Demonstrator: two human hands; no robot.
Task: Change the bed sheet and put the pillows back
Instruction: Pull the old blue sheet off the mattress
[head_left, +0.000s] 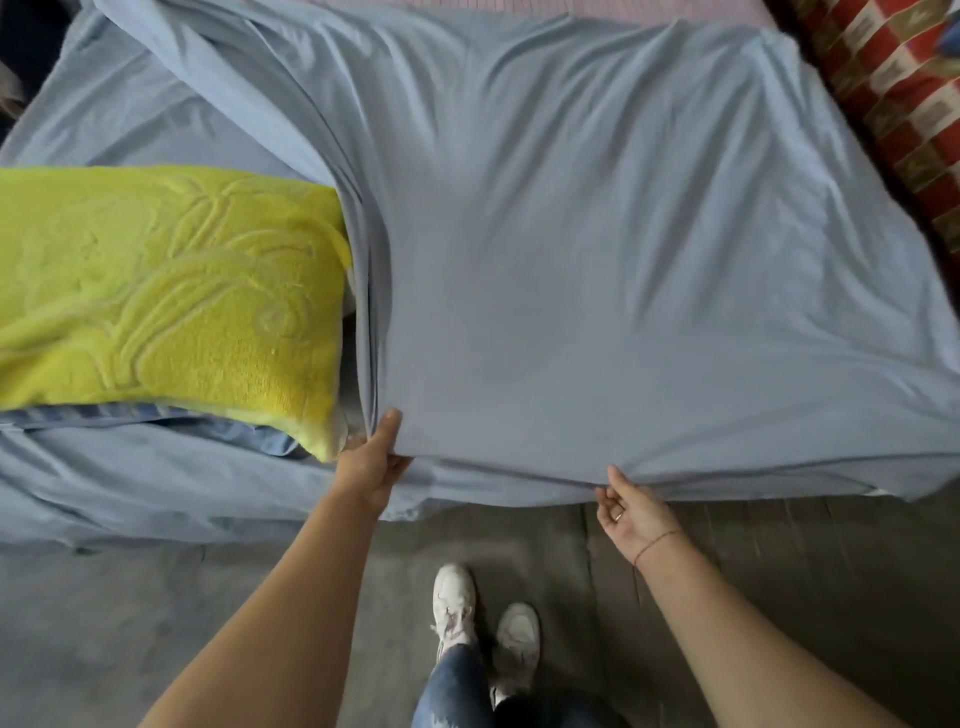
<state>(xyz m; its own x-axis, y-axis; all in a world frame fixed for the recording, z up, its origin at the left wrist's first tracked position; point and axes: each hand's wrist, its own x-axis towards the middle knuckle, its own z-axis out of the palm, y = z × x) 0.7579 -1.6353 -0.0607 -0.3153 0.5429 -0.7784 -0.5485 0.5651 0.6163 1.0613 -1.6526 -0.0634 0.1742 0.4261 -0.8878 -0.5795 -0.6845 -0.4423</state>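
A light blue bed sheet (597, 260) lies spread and wrinkled over the bed. A fold of it runs from the top left down to the near edge. My left hand (371, 462) grips that fold at the near edge, thumb on top. My right hand (631, 506) pinches the sheet's near hem further right, palm turned up. A yellow embossed pillow (166, 301) lies on the left part of the bed, next to the fold. Under its near edge shows a blue striped pillow (156, 415), mostly hidden.
A red patterned blanket (893, 93) lies at the far right beside the bed. Pinkish mattress fabric (571, 6) shows at the far edge. I stand on a grey concrete floor (208, 613), my white shoes (483, 618) close to the bed's near side.
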